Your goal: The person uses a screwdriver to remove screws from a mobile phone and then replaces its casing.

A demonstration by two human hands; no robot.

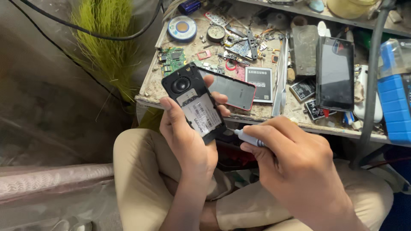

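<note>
At the far left, beyond the person's bent knee, a tuft of stiff yellow-green bristles (107, 47) fans down beside a dusty workbench (147, 92). On the bench's left part lie a green circuit board (172, 60) and a round flat reel with a blue rim (182, 28). Near the bench's front edge, the left hand (186, 137) is closed around an opened phone (193, 102), thumb along its left side and fingers wrapped behind; the phone's matte black plastic back faces up, tilted, with a round speaker ring near the top and a pale rectangular label below. Behind it a grey back cover with a red rim (233, 90) rests on the bench, next to a flat grey battery (259, 84). To the right, the right hand (295, 162) pinches a slim screwdriver with a pale blue-grey handle (248, 138), its tip at the phone's lower right edge. Farther right lie a glossy black phone (335, 72) and a ribbed blue plastic case (394, 107).
</note>
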